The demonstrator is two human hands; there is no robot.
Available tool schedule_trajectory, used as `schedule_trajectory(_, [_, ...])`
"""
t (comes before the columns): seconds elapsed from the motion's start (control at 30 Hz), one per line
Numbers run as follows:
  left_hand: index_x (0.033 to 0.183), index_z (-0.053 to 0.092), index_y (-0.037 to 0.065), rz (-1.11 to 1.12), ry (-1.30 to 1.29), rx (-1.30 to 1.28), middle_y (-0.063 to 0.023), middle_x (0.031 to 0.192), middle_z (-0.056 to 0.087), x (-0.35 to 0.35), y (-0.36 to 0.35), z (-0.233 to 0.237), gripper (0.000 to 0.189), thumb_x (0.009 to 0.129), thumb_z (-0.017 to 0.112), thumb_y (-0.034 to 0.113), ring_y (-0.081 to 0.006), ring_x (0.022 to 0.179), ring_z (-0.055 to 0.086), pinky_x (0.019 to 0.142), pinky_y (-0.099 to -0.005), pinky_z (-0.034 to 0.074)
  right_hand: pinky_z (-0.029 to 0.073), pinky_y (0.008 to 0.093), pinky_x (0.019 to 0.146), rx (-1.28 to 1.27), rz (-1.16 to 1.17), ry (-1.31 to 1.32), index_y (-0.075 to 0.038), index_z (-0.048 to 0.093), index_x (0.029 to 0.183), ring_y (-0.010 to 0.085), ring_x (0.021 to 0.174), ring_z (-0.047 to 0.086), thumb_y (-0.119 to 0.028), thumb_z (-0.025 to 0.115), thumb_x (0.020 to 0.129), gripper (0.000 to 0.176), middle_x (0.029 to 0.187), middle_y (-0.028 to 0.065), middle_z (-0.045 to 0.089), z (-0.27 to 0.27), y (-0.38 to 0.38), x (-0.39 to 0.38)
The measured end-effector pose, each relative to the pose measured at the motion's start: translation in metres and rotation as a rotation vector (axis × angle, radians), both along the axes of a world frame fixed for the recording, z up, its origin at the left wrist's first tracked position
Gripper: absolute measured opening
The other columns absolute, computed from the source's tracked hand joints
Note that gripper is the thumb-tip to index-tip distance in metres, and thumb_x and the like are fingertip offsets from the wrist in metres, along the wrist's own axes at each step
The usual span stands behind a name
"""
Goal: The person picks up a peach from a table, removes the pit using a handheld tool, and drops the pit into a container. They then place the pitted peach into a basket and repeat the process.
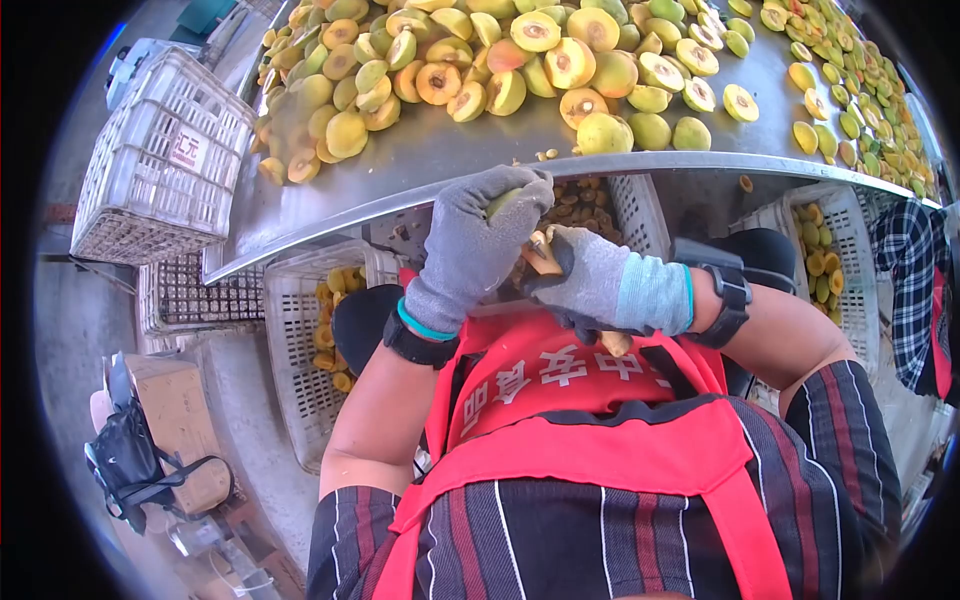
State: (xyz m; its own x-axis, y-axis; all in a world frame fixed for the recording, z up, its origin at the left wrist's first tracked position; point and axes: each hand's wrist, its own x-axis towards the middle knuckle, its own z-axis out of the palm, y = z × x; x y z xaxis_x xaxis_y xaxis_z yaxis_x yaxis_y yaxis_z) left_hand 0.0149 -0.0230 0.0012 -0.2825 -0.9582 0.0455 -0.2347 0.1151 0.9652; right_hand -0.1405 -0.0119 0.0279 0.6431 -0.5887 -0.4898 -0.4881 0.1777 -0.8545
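Note:
Both my hands wear grey gloves and meet in front of my red apron, just below the metal table's edge. My left hand (480,235) is closed around a green fruit piece (503,203). Close beside it, my right hand (600,280) is wrapped round a tool with a wooden handle (615,344), whose end sticks out below the fist. A light tan part (541,252) shows between the two hands; I cannot make out whether it belongs to the tool. Halved yellow-green fruit (535,32) with brown stones is heaped on the table beyond.
The metal table (400,165) spans the front. A white crate (165,160) stands at the left. Crates of fruit halves sit below, one left (290,300) and one right (850,240). A cardboard box (180,430) is lower left. Another person's checked sleeve (905,300) is at far right.

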Motion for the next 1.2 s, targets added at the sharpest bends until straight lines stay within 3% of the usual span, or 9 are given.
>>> schedule_trajectory(0.1, [0.089, 0.063, -0.002, 0.008, 0.231, -0.168, -0.0082, 0.088, 0.064, -0.003, 0.003, -0.005, 0.013, 0.084, 0.056, 0.008, -0.0121, 0.086, 0.057, 0.082, -0.0265, 0.045, 0.048, 0.0314, 0.041, 0.207, -0.015, -0.006, -0.001, 0.05, 0.097, 0.0203, 0.045, 0.058, -0.021, 0.052, 0.085, 0.023, 0.062, 0.0103, 0.057, -0.014, 0.001, -0.001])
schedule_trajectory(0.2, [0.091, 0.064, -0.002, 0.036, 0.01, -0.257, -0.0083, 0.088, 0.065, -0.003, 0.002, 0.0, 0.015, 0.084, 0.057, 0.009, -0.0121, 0.085, 0.057, 0.08, -0.026, 0.046, 0.047, 0.0301, 0.04, -0.418, -0.019, -0.143, -0.002, 0.052, 0.092, 0.0187, 0.043, 0.056, -0.019, 0.055, 0.084, 0.02, 0.059, 0.0086, 0.055, -0.033, 0.009, -0.003])
schedule_trajectory(0.3, [0.093, 0.063, -0.003, -0.07, -0.138, 0.211, -0.0091, 0.089, 0.065, -0.001, -0.005, 0.001, 0.016, 0.084, 0.058, 0.009, -0.0126, 0.082, 0.058, 0.077, -0.0263, 0.047, 0.045, 0.0274, 0.04, -0.338, -0.038, -0.106, -0.002, 0.053, 0.087, 0.0157, 0.042, 0.054, -0.019, 0.057, 0.082, 0.018, 0.056, 0.0066, 0.054, -0.02, 0.008, -0.002])
schedule_trajectory(0.37, [0.094, 0.063, -0.003, -0.02, 0.2, 0.011, -0.0102, 0.091, 0.065, -0.004, -0.003, -0.012, 0.017, 0.084, 0.058, 0.009, -0.0135, 0.081, 0.06, 0.076, -0.0266, 0.048, 0.043, 0.0248, 0.041, 0.253, -0.087, 0.023, -0.002, 0.054, 0.082, 0.0133, 0.043, 0.053, -0.02, 0.058, 0.082, 0.019, 0.054, 0.0053, 0.053, -0.002, 0.004, 0.0])
schedule_trajectory(0.6, [0.089, 0.065, -0.001, -0.189, 0.397, 0.142, -0.0082, 0.088, 0.065, 0.001, -0.012, -0.002, 0.012, 0.082, 0.06, 0.007, -0.012, 0.081, 0.06, 0.076, -0.0251, 0.048, 0.034, 0.0232, 0.034, 0.233, 0.096, -0.283, -0.003, 0.052, 0.071, 0.0098, 0.039, 0.047, -0.015, 0.054, 0.086, 0.019, 0.051, 0.0023, 0.049, -0.015, 0.0, -0.019])
schedule_trajectory(0.9, [0.104, 0.059, -0.005, -0.032, 0.72, 0.186, -0.0184, 0.092, 0.063, -0.016, -0.001, -0.006, 0.038, 0.086, 0.056, 0.029, -0.0242, 0.077, 0.065, 0.07, -0.036, 0.054, 0.026, 0.0198, 0.036, 1.021, -0.154, -0.84, -0.005, 0.051, 0.082, 0.0054, 0.037, 0.035, -0.022, 0.055, 0.089, 0.019, 0.054, -0.0026, 0.04, -0.023, 0.012, -0.019])
schedule_trajectory(1.03, [0.11, 0.053, -0.005, -0.005, 0.729, 0.161, -0.0214, 0.095, 0.062, -0.016, 0.002, -0.012, 0.049, 0.087, 0.053, 0.039, -0.0275, 0.076, 0.064, 0.066, -0.0373, 0.055, 0.028, 0.0191, 0.033, 0.831, -0.211, -0.632, -0.006, 0.048, 0.081, 0.0069, 0.036, 0.037, -0.015, 0.052, 0.09, 0.014, 0.052, -0.0006, 0.043, -0.002, 0.013, -0.018])
schedule_trajectory(1.1, [0.102, 0.056, 0.0, -0.052, 0.887, 0.165, -0.0146, 0.096, 0.061, -0.018, 0.003, -0.014, 0.029, 0.091, 0.048, 0.026, -0.0252, 0.079, 0.063, 0.063, -0.0361, 0.055, 0.034, 0.023, 0.035, 0.424, -0.046, -0.503, -0.004, 0.054, 0.071, 0.0101, 0.037, 0.045, -0.025, 0.058, 0.087, 0.027, 0.049, 0.0018, 0.048, 0.004, 0.014, -0.016])
schedule_trajectory(1.2, [0.105, 0.053, 0.002, 0.214, 1.026, 0.322, -0.0151, 0.094, 0.061, -0.017, 0.003, -0.013, 0.036, 0.093, 0.044, 0.034, -0.0263, 0.075, 0.062, 0.064, -0.0368, 0.054, 0.037, 0.0245, 0.035, 0.38, -0.142, -0.497, -0.004, 0.055, 0.068, 0.0119, 0.038, 0.047, -0.028, 0.061, 0.085, 0.03, 0.048, 0.0034, 0.049, -0.001, 0.018, -0.012])
